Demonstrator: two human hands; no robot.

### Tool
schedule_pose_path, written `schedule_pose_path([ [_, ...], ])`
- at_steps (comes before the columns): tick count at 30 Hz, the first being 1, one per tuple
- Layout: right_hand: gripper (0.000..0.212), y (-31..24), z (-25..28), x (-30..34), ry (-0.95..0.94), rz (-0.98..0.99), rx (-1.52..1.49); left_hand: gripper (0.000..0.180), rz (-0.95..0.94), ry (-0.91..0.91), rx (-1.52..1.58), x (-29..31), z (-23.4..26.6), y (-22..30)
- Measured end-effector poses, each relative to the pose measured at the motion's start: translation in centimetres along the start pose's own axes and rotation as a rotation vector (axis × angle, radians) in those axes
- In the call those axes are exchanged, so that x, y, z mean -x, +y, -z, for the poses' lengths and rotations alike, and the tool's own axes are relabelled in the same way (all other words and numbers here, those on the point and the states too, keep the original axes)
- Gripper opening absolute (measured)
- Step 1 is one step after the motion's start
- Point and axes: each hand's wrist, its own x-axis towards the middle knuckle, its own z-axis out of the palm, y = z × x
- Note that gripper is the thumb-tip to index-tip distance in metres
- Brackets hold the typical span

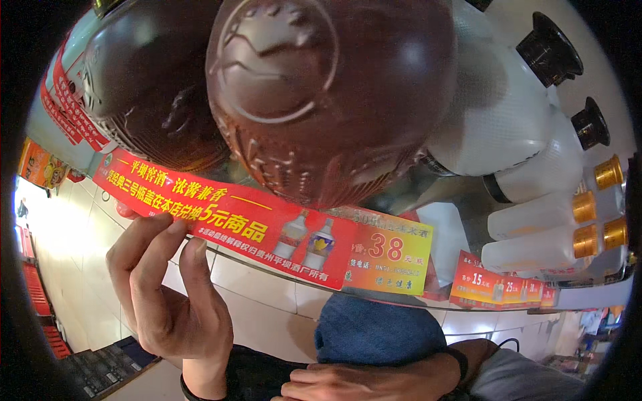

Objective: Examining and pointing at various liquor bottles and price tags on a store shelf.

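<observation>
My left hand (172, 287) reaches up at the left, fingers bent and thumb apart. Its fingertips meet the lower edge of a long red printed label strip (267, 250) along the shelf's front edge. At the bottom, my right hand (351, 384) lies back up, fingers stretched leftward by my dark left sleeve (257, 374); its lower part is cut off. Beyond it bulges blue fabric (378, 331); I cannot tell whether the hand touches it. Above the strip stand a large brown embossed bottle (374, 87) and a second dark brown bottle (164, 80).
White textured bottles (498, 100) with black caps and smaller white bottles (528, 257) with gold caps stand at the right. A yellow and red price card (391, 250) and a small red price strip (498, 286) line the shelf edge. Below is tiled floor (80, 247).
</observation>
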Motion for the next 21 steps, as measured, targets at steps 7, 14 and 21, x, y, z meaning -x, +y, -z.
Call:
schedule_pose_path([
  [7,0.029,-0.26,0.5,0.12,-0.003,-0.005,-0.015,0.018,0.026,-0.008,-0.018,0.17,0.26,0.67],
  [14,0.03,-0.12,0.01,-0.04,-0.017,-0.01,0.032,0.019,-0.018,-0.03,-0.014,0.18,0.37,0.61],
  [21,0.031,-0.2,0.65,-0.04,-0.056,-0.036,-0.016,0.025,-0.013,0.074,0.055,0.38,-0.23,0.63],
])
